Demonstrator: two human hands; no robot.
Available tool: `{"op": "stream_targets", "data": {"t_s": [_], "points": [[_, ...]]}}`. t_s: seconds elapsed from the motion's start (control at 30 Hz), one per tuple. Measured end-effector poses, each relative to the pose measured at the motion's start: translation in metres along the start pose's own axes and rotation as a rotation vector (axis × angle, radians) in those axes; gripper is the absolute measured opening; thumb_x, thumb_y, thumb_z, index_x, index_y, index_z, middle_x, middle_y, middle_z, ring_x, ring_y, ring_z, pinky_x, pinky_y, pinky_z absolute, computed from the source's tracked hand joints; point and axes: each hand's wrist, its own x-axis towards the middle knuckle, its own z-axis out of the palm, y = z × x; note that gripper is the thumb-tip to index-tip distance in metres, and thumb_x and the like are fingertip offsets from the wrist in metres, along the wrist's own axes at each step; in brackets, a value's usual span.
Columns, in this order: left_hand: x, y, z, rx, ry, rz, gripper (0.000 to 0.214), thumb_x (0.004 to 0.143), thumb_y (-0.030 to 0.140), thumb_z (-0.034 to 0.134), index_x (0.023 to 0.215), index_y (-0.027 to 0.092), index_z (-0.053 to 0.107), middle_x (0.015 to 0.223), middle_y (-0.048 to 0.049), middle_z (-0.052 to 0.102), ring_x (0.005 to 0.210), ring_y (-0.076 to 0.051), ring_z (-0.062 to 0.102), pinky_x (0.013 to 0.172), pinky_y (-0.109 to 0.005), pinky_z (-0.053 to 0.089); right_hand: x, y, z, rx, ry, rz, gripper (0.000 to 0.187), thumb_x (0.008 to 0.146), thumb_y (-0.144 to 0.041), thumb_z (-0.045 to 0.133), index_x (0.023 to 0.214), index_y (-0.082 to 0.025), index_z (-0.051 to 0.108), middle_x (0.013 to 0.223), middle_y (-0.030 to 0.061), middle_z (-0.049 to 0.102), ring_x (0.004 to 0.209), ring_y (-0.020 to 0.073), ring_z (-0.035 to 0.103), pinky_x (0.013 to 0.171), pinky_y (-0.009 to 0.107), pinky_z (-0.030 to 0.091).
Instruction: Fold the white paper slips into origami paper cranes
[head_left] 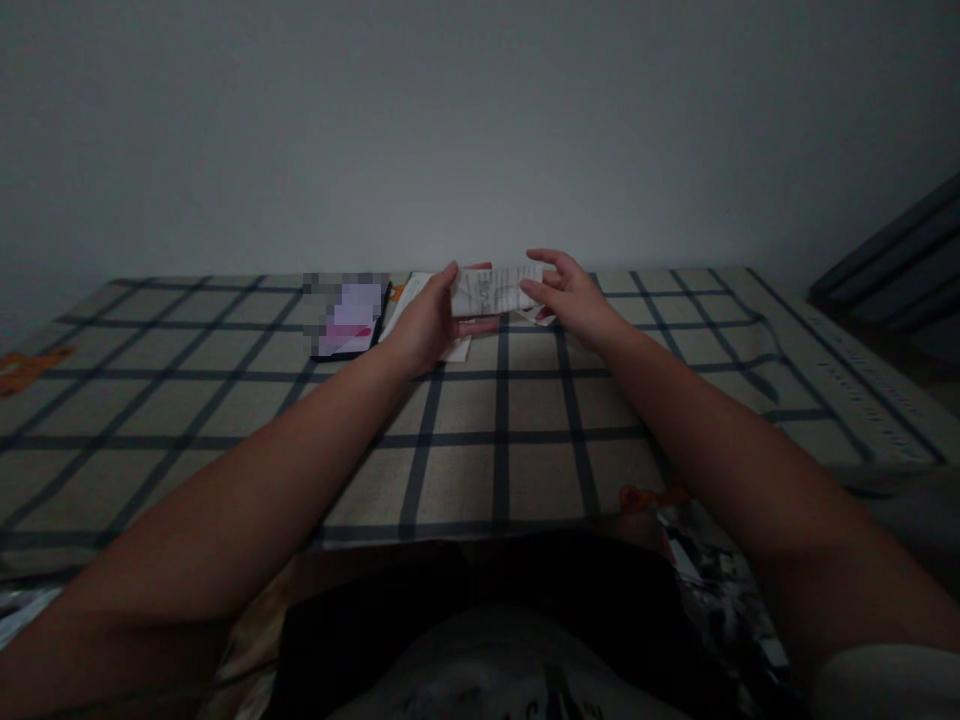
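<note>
In head view, holding a white, folded, printed paper strip (489, 293) above a cream-and-navy checked cloth (465, 410): left end gripped in half-curled left hand (431, 315), right end lightly pinched by right hand (571, 297), forefinger raised. Cannot read its print.

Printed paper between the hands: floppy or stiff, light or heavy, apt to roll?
Probably light: the printed paper looks slim, gripped at one end by the left hand. Likely bendable, though its fairly straight lower edge hints at some stiffness; layers can't be counted. Unlikely to roll, given its flattish shape.
</note>
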Motion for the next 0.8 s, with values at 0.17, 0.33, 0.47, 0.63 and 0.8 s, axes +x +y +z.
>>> {"op": "stream_targets", "data": {"t_s": [0.17,0.33,0.47,0.63,0.8], "points": [[0.01,-0.01,-0.005,0.041,0.058,0.023,0.055,0.102,0.062,0.055,0.126,0.016,0.074,0.12,-0.0139,0.082,0.113,-0.03,0.078,0.087,-0.041,0.067,0.0,-0.004,0.001,0.019,0.042,-0.032,0.044,0.088,-0.023,0.068,0.13,-0.025,0.056,0.102,0.0027,0.074,0.08,0.0149,0.068,0.06,0.023,0.052],[0.016,-0.017,-0.014,0.116,0.067,0.062,0.044,0.094,0.052,0.067,0.117,0.016,0.081,0.115,-0.0117,0.081,0.099,-0.024,0.076,0.068,-0.026,0.06,0.002,-0.003,-0.001,-0.008,0.065,-0.054,0.042,0.089,-0.022,0.066,0.129,-0.026,0.057,0.104,0.0034,0.075,0.082,0.0161,0.07,0.059,0.024,0.054],[0.008,-0.01,-0.014,0.147,0.074,0.033,0.047,0.089,0.046,0.074,0.126,0.018,0.079,0.114,-0.0098,0.079,0.09,-0.018,0.073,0.063,-0.022,0.053,0.002,-0.001,-0.003,-0.031,0.035,-0.094,0.041,0.088,-0.024,0.069,0.127,-0.024,0.059,0.109,0.0051,0.076,0.088,0.0183,0.073,0.068,0.029,0.06],[-0.002,-0.001,-0.008,0.243,0.066,0.0,0.066,0.079,0.026,0.076,0.145,0.018,0.069,0.114,-0.0091,0.082,0.088,-0.018,0.076,0.078,-0.029,0.059,0.0,-0.002,-0.001,-0.054,0.018,-0.12,0.042,0.086,-0.024,0.072,0.126,-0.024,0.061,0.101,0.0036,0.076,0.09,0.0192,0.073,0.08,0.034,0.063],[-0.002,-0.004,-0.011,0.232,0.017,0.046,0.072,0.076,0.018,0.077,0.147,0.013,0.066,0.12,-0.0128,0.082,0.093,-0.018,0.078,0.088,-0.031,0.06,-0.003,-0.011,0.003,0.018,0.067,-0.041,0.033,0.085,-0.023,0.073,0.117,-0.023,0.065,0.1,0.0038,0.076,0.084,0.0174,0.071,0.072,0.03,0.06]]}}
